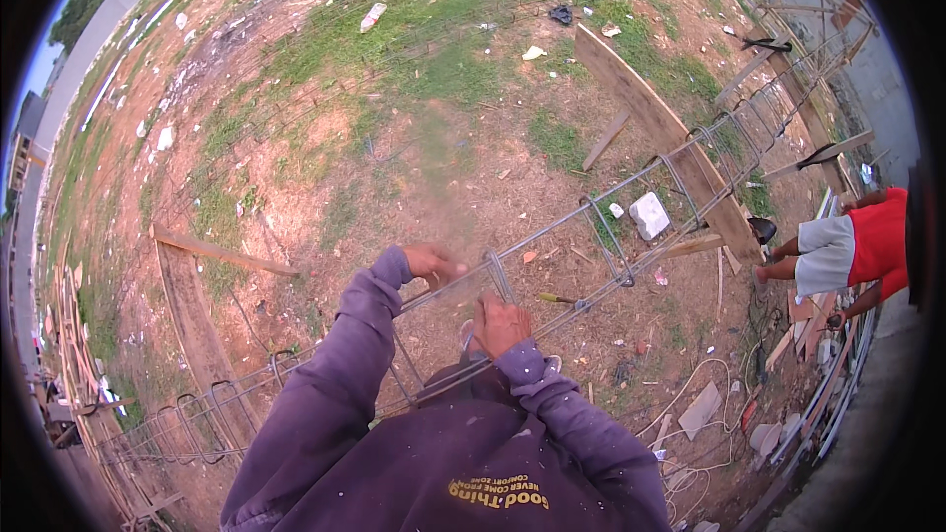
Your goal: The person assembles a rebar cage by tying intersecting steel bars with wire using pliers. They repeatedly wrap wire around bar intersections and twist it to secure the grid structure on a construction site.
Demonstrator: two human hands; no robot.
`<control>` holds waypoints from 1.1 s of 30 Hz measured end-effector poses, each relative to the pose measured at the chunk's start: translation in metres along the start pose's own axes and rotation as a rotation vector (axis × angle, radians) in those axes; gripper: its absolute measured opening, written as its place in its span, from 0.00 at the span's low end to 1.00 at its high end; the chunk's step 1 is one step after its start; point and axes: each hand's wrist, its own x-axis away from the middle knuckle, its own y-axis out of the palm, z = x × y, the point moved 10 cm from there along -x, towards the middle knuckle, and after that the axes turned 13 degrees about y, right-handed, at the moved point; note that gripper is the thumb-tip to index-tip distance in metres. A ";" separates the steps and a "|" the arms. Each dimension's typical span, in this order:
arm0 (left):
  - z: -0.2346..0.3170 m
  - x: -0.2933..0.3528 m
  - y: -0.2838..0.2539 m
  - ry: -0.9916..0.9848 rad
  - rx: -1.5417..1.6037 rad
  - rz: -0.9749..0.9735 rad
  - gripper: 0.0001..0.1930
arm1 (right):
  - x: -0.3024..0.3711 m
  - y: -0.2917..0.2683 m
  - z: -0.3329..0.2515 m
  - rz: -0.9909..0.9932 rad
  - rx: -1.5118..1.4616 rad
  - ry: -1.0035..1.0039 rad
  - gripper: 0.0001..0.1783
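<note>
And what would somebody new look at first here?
Probably the long steel cage slanting from lower left to upper right, with the wearer's left fingers and right fingers near its middle. A person in bright red stands out at the far right, and a white block is seen between the bars, right of centre.

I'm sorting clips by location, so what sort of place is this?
Probably an outdoor construction site: a long, grey steel rebar cage stretches over littered reddish earth with green grass, a long brown wooden board stands among it, and loose pale cord lies nearby.
</note>
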 end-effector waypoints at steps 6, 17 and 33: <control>0.029 -0.012 -0.022 0.270 -0.048 0.131 0.17 | -0.010 -0.006 -0.003 0.028 0.003 0.001 0.10; 0.045 -0.020 -0.019 0.289 -0.064 0.286 0.13 | -0.014 -0.014 -0.007 -0.086 0.297 0.007 0.07; 0.098 0.006 -0.003 0.623 -0.462 0.640 0.10 | -0.034 -0.066 -0.036 0.100 0.266 -0.192 0.08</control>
